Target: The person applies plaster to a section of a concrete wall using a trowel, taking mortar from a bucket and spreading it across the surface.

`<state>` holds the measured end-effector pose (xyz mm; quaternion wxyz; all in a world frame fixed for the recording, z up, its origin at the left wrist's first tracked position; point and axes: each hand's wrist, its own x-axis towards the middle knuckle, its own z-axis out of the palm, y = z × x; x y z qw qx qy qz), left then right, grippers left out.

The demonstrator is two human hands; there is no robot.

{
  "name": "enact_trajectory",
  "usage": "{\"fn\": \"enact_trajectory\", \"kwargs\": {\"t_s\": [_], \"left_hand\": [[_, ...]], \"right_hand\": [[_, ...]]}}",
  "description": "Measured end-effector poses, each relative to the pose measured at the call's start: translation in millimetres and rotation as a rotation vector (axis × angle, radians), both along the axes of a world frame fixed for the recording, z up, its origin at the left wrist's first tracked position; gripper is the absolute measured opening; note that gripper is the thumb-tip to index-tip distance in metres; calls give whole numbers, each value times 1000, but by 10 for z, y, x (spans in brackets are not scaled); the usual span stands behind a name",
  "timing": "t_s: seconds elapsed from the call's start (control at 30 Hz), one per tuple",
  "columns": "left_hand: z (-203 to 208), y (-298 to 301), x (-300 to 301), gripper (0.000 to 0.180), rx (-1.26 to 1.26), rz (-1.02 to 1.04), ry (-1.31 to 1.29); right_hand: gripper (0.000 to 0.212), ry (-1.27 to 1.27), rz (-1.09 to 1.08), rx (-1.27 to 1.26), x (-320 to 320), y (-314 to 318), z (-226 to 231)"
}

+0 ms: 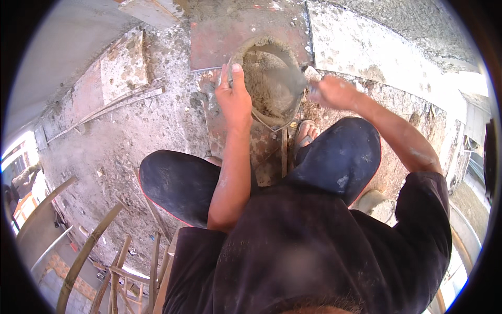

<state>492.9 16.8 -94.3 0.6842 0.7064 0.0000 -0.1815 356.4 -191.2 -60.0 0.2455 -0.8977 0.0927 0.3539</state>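
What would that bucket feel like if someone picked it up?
Probably heavy for its size, since the bucket holds a thick-looking grey mix. Lifted only where the left hand grips, it might tip. Its crusted rim would likely feel gritty rather than slick.

Spattered flr (120,152), grey wall (68,57) upper L, poles (88,256) lower L.

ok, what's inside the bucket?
A grey-brown, mortar-like mix with an uneven surface. It covers the bottom of the bucket, so that can't be seen; the motion-blurred grey tool at the right hand obscures part of the right side.
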Motion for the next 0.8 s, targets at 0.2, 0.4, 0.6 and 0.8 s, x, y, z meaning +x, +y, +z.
{"fn": "enact_trajectory", "kwargs": {"t_s": [0.2, 0.4, 0.6, 0.8], "left_hand": [[3, 90, -28, 58, -144, 89, 154], [2, 135, 82, 65, 0, 173, 187], [-250, 305, 299, 69, -138, 253, 165], [113, 742, 636, 65, 132, 560, -68]], "right_hand": [[33, -176, -76, 471, -236, 164, -272], [29, -333, -45, 127, -135, 69, -461], [45, -351, -50, -159, 28, 166, -67], [36, -580, -54, -299, 190, 176, 281]]}}
